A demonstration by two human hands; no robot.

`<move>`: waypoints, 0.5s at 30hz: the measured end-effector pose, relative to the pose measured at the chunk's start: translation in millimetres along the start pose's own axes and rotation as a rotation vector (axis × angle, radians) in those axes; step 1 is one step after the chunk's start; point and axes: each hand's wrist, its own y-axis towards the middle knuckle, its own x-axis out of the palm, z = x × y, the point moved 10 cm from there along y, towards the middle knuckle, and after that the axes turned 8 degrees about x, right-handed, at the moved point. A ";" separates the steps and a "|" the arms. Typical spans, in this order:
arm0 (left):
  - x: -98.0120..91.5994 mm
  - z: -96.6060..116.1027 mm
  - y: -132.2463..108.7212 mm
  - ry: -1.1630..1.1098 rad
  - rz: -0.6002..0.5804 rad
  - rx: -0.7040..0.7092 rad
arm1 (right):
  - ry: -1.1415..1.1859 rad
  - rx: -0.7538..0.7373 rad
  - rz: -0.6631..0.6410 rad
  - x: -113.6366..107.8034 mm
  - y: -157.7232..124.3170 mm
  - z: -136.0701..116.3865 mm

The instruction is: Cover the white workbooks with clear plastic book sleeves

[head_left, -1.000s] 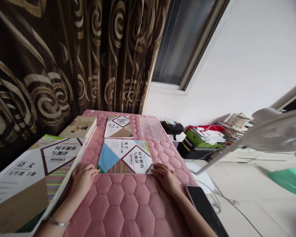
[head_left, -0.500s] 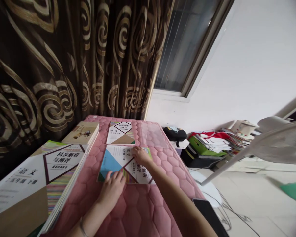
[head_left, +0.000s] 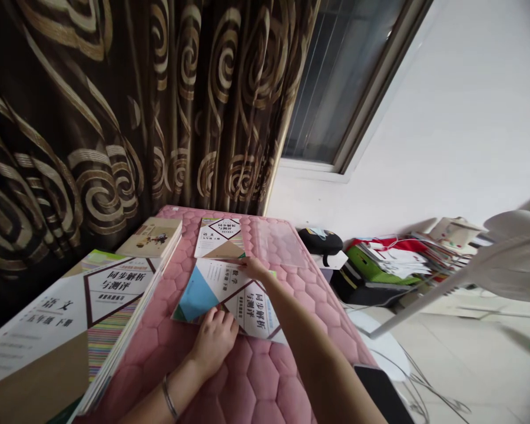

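Resting the left hand [head_left: 216,337], loosely bent but unclenched, on the near edge of a mathematics workbook [head_left: 234,292], white and blue with a dark-lined diamond, lying beneath and just beyond it, partly hidden. At its far edge with the right hand [head_left: 253,268], beside a Chinese-language workbook [head_left: 219,240]; too small to tell pinching from touching.
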 end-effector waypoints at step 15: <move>13.7 -196.7 -6.7 -0.416 0.188 -0.600 | 0.505 0.405 0.012 17.3 -83.6 79.7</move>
